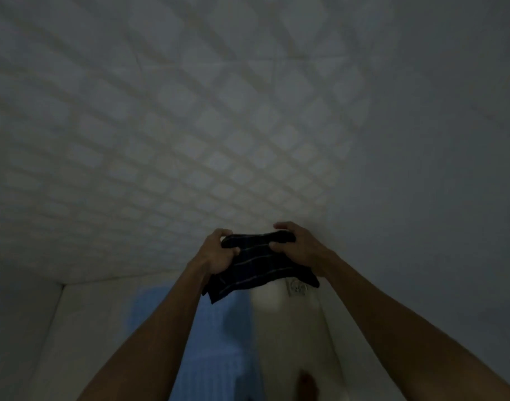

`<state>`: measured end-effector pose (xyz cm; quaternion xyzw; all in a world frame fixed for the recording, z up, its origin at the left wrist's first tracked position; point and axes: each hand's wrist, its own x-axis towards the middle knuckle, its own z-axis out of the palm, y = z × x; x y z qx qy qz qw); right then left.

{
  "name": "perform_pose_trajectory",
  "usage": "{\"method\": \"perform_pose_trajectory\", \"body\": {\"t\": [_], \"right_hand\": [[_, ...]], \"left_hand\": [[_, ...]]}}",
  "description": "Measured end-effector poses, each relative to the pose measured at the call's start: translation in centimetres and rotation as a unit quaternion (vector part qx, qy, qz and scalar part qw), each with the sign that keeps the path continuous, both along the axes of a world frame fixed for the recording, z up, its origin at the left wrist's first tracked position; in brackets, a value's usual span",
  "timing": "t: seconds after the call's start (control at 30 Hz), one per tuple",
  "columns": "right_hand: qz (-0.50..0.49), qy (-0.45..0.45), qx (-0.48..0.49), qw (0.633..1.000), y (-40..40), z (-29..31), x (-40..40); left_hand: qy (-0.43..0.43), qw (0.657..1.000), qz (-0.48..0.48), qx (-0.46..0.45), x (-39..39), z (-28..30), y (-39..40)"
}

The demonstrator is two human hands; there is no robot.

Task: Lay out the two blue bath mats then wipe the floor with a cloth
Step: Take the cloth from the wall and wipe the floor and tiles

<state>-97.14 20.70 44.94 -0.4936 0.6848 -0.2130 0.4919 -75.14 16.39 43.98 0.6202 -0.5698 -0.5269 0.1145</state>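
A dark cloth with thin pale stripes (258, 267) hangs in the air in front of me, held up before the tiled wall. My left hand (217, 253) grips its upper left corner and my right hand (295, 244) pinches its upper right corner, thumb on the front. On the floor below lies a blue bath mat (216, 322), partly hidden by my left forearm. A second blue mat edge (213, 374) shows lower down, overlapping or adjoining the first; I cannot tell which. The scene is dim.
A pale tiled wall (190, 125) fills the upper view, and a plain wall (436, 169) stands at the right. A metal floor drain (297, 287) sits on the light floor (291, 342) right of the mat. My foot (307, 384) shows at the bottom.
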Motion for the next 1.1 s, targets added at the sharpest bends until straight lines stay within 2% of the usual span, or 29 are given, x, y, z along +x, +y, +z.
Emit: {"method": "perform_pose_trajectory", "body": {"t": [0.1,0.2,0.33,0.4,0.5,0.57,0.67,0.83,0.93,1.1], "right_hand": [[0.032,0.021,0.046,0.998,2.1,-4.1,-0.6],[0.008,0.018,0.067,0.998,3.8,-7.9,-1.5],[0.011,0.049,0.103,0.993,5.2,-13.1,-3.3],[0.020,0.074,0.110,0.991,5.5,-15.8,-4.1],[0.039,0.092,0.155,0.983,6.0,-19.9,-5.7],[0.084,0.119,0.199,0.969,6.1,-22.7,-7.1],[0.151,0.166,0.209,0.952,5.8,-26.8,-8.6],[0.213,0.241,0.190,0.928,5.1,-34.6,-9.5],[0.221,0.270,0.200,0.915,4.7,-40.6,-9.2],[0.189,0.281,0.204,0.918,4.4,-52.9,-8.0]], "left_hand": [[-0.028,0.997,-0.064,0.034,-0.7,-4.9,2.1],[-0.064,0.994,-0.076,0.049,-2.1,-10.2,3.7],[-0.166,0.977,-0.119,0.058,-5.5,-14.3,5.6],[-0.226,0.962,-0.144,0.043,-7.4,-15.8,6.5],[-0.320,0.923,-0.216,0.008,-10.2,-18.6,8.1],[-0.361,0.900,-0.246,-0.003,-11.8,-20.9,8.6],[-0.405,0.876,-0.262,-0.027,-13.7,-25.0,8.2],[-0.433,0.853,-0.289,-0.030,-14.9,-33.5,6.6],[-0.424,0.864,-0.269,-0.029,-14.7,-39.8,5.7],[-0.416,0.876,-0.242,-0.024,-13.8,-52.0,4.6]]}}
